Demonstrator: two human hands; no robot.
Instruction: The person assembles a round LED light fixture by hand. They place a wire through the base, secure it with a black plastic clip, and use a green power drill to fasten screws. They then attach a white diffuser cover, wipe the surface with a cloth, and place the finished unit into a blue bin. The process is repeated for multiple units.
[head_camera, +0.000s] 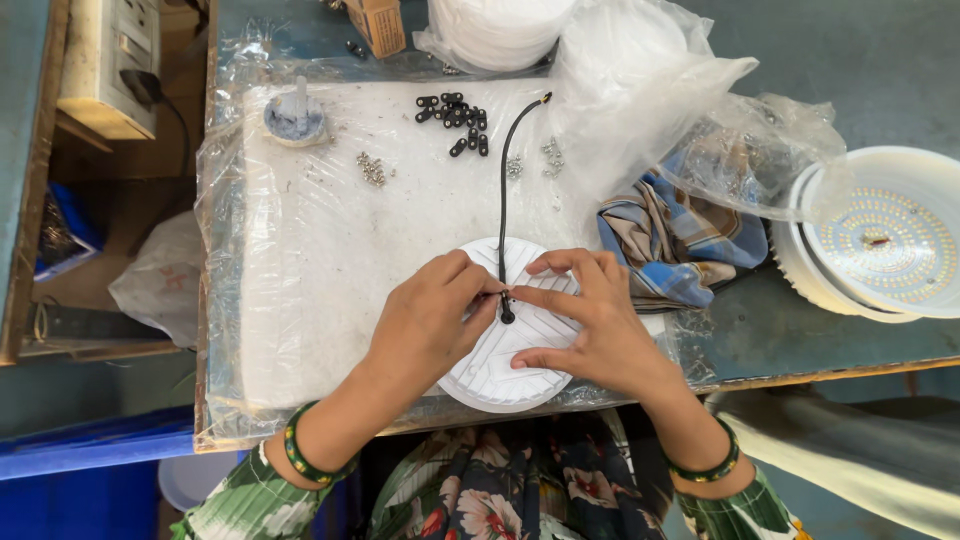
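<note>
Taking the round white ribbed lamp housing (510, 345) as the landmark, the scene runs so from left to right. Well to its upper left, on the plastic-covered white work pad (320, 270), stand a small grey dish with an upright peg (295, 118) and a little heap of silvery screws (372, 168). Just left of the housing's centre the left hand (430, 325) is closed in a pinch, thumb and forefinger gripping the lower end of the black cable (503, 180) where its dark grommet (507, 314) meets the housing. The cable's long axis runs almost straight away from the person, from the housing's centre up toward a cluster of black cable glands (455, 115) above it. Both hands meet at the grommet; the left fingertips are on it, so that hand is nearer. The right hand (595, 325) lies on the housing's right half, fingers spread and pressing down, forefinger pointing at the grommet; it grips nothing.

Right of the housing lie a blue checked cloth (675, 240) and crumpled clear plastic bags (650, 90); farthest right is a round LED lamp (885, 240) on the blue-grey table (880, 70).
</note>
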